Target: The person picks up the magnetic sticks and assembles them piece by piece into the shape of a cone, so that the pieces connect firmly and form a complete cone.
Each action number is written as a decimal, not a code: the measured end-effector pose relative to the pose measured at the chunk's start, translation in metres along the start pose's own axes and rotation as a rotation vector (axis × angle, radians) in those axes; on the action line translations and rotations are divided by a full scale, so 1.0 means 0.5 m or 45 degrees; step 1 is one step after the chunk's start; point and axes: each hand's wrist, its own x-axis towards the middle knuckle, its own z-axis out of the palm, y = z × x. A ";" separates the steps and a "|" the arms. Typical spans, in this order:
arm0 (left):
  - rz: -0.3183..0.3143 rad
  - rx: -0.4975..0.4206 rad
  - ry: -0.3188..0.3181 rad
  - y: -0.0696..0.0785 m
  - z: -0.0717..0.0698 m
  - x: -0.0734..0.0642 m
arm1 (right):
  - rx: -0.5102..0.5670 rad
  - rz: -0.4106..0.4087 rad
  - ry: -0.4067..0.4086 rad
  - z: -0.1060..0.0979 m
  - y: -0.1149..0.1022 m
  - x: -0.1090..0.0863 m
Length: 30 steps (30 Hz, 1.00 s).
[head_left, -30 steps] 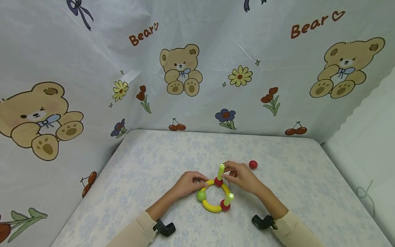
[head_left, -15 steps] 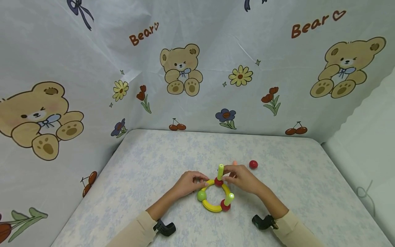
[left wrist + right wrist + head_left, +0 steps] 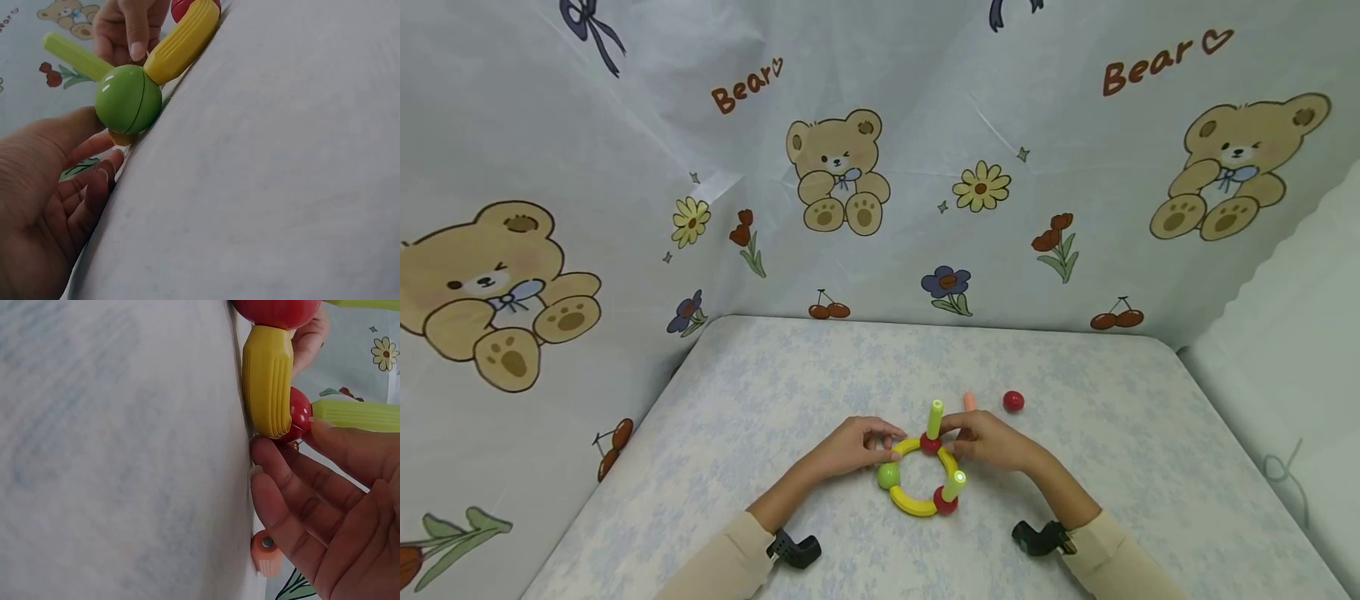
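A toy ring of curved yellow rods joined by balls lies on the table. It has a green ball at its left, a red ball at the far side and another red ball at the near right. Light green sticks stand up from both red balls. My left hand pinches the far-left yellow rod beside the green ball. My right hand grips the ring at its far right, thumb and fingers round the joint of yellow rod and far red ball.
A loose red ball lies beyond my right hand. Next to it is a salmon-coloured stick, partly hidden by that hand. A bear-printed cloth hangs behind the table's far edge.
My right hand has moved down from the upright light green stick to the ring's far-right rod and ball, uncovering the salmon-coloured stick. The left hand stays at its rod.
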 end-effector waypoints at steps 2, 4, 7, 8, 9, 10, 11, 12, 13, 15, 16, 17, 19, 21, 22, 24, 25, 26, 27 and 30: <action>-0.012 -0.015 0.027 0.000 0.003 0.000 | -0.003 0.001 -0.011 -0.002 0.000 0.001; -0.027 -0.027 0.050 0.001 0.006 0.000 | -0.006 0.007 -0.018 -0.004 -0.001 0.001; -0.041 -0.036 0.050 0.001 0.007 -0.001 | -0.011 0.036 -0.029 -0.006 -0.004 -0.001; -0.040 -0.028 0.032 0.004 0.005 -0.003 | -0.011 0.049 -0.032 -0.006 -0.005 -0.002; -0.031 -0.022 0.002 0.006 0.002 -0.005 | -0.010 0.062 -0.033 -0.007 -0.005 -0.002; -0.018 -0.013 -0.036 0.008 -0.002 -0.006 | -0.008 0.065 -0.037 -0.006 -0.005 -0.003; -0.003 -0.003 -0.078 0.010 -0.007 -0.008 | -0.009 0.071 -0.038 -0.006 -0.005 -0.004; 0.016 0.002 -0.123 0.012 -0.013 -0.009 | -0.009 0.080 -0.038 -0.006 -0.005 -0.005; 0.036 0.014 -0.167 0.014 -0.018 -0.010 | -0.004 0.086 -0.036 -0.007 -0.005 -0.005; 0.063 0.028 -0.230 0.014 -0.026 -0.011 | 0.000 0.082 -0.034 -0.007 -0.006 -0.007; 0.072 0.033 -0.247 0.011 -0.028 -0.010 | 0.002 0.082 -0.034 -0.008 -0.007 -0.007; 0.076 0.032 -0.255 0.009 -0.029 -0.009 | 0.006 0.084 -0.033 -0.008 -0.007 -0.008; 0.078 0.026 -0.255 0.005 -0.029 -0.008 | 0.009 0.082 -0.035 -0.010 -0.007 -0.009; 0.070 0.014 -0.238 0.003 -0.029 -0.008 | 0.015 0.068 -0.040 -0.014 -0.006 -0.011; 0.066 0.008 -0.227 0.002 -0.028 -0.008 | 0.012 0.066 -0.042 -0.016 -0.006 -0.012; 0.055 0.001 -0.201 0.003 -0.026 -0.008 | 0.008 0.052 -0.046 -0.021 -0.005 -0.014; 0.047 -0.006 -0.185 0.003 -0.025 -0.008 | 0.008 0.044 -0.050 -0.024 -0.005 -0.015; 0.038 -0.004 -0.170 0.003 -0.024 -0.008 | 0.008 0.039 -0.053 -0.027 -0.004 -0.016; 0.028 -0.012 -0.156 0.002 -0.023 -0.008 | 0.005 0.039 -0.053 -0.030 -0.003 -0.017; 0.004 -0.073 -0.115 0.000 -0.019 -0.007 | 0.014 0.062 -0.060 -0.038 -0.001 -0.020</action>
